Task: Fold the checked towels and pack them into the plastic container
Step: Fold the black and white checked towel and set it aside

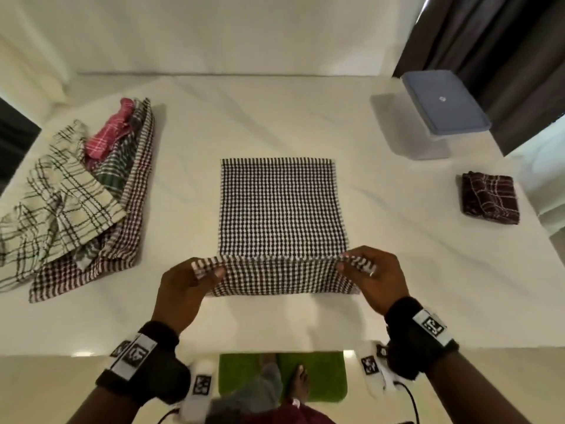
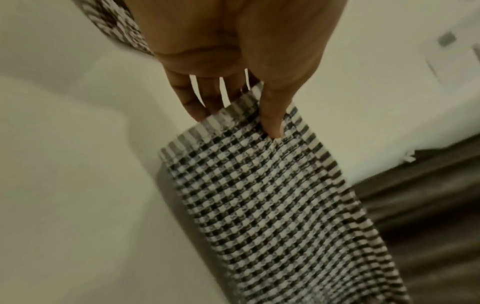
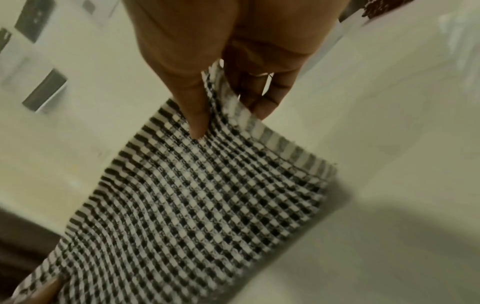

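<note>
A black-and-white checked towel (image 1: 279,209) lies spread in the middle of the white table (image 1: 397,240). Its near edge is lifted off the surface and folded over. My left hand (image 1: 211,272) pinches the near left corner, thumb on top. My right hand (image 1: 351,263) pinches the near right corner the same way. The wrist views show each thumb pressed on the towel (image 2: 259,185) (image 3: 202,195) with fingers beneath the striped hem. The plastic container (image 1: 434,117), clear with a blue-grey lid on it, stands at the far right.
A heap of unfolded checked towels (image 1: 76,194) in cream, pink, green and maroon lies at the left. A folded dark maroon towel (image 1: 489,198) sits at the right edge. Dark curtains (image 1: 504,41) hang behind the container. A green mat (image 1: 324,374) lies on the floor below.
</note>
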### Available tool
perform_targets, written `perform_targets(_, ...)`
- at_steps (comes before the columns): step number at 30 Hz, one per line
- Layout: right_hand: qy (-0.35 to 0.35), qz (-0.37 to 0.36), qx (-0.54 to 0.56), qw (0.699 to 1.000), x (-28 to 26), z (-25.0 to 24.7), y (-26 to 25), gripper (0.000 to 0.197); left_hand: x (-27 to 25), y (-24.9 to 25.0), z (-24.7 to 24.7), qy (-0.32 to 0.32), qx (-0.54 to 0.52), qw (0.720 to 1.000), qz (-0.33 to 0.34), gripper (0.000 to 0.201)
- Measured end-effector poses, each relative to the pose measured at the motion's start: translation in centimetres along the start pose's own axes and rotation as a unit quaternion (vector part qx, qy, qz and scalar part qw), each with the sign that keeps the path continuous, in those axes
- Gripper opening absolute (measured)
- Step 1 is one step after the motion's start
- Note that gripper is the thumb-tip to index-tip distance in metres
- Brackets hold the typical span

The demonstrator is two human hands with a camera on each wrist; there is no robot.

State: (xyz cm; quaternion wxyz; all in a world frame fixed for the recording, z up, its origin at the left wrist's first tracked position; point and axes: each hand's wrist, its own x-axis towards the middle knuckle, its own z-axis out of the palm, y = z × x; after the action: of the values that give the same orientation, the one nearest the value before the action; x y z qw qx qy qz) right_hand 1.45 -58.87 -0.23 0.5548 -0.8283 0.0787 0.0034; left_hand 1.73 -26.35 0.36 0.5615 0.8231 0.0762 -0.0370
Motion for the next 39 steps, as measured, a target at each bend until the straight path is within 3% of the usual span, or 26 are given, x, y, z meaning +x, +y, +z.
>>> perform_targets(6,0.076,0.032,0.072,0.994,8.8,0.7,-3.6,0.009,9.2,2.2,0.8,0.025,-0.095,0.994,-0.047,0.008)
perform_targets(11,0.08,0.022,0.004,0.997,14.4,1.4,-4.5,0.003,15.0,3.6,0.6,0.03,-0.075,0.996,-0.035,0.01)
perform_targets(16,0.097,0.049,-0.034,0.994,20.0,1.3,-2.9,0.032,20.4,3.3,0.9,0.023,-0.06,0.994,-0.085,0.022)
perform_targets(19,0.096,0.074,-0.036,0.992,22.6,1.3,-1.7,0.032,22.8,2.3,1.7,0.02,-0.063,0.991,-0.113,0.021)
perform_targets(27,0.062,0.117,-0.071,0.989,27.4,3.0,2.1,0.038,27.4,-0.2,3.3,0.02,0.021,0.993,-0.113,0.027)
perform_targets(37,0.063,0.138,-0.139,0.979,28.0,4.4,2.4,0.015,28.4,-1.5,3.5,0.028,0.126,0.987,-0.091,0.017)
perform_targets(39,0.067,0.135,-0.162,0.975,27.5,4.4,1.8,0.034,27.8,-1.3,3.5,0.036,0.144,0.986,-0.082,0.03)
